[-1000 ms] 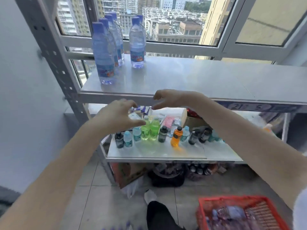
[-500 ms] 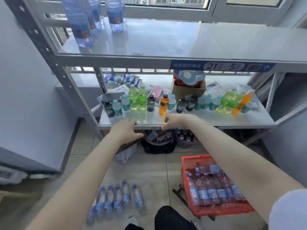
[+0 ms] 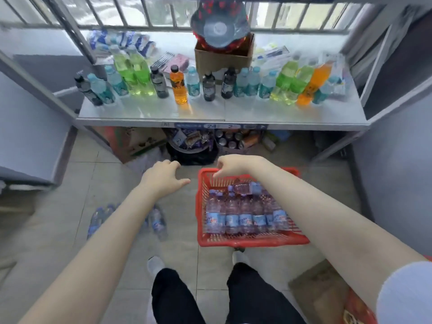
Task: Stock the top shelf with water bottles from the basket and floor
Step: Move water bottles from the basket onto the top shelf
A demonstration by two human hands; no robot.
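Head view: floor bottles (image 3: 157, 222) lie on tiles at left, partly behind the forearm. Left hand (image 3: 163, 181) hangs above the floor, fingers loosely curled, holding nothing. Right hand (image 3: 231, 166), equally slack and unladen, is over the far rim of the basket (image 3: 252, 242), with basket bottles (image 3: 243, 218) packed inside.

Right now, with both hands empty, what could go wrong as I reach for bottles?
One bottle lies loose across the packed row in the red basket; pulling a bottle beneath it could send it rolling. The floor bottles lie near your left foot, so a step might kick them or trip you.
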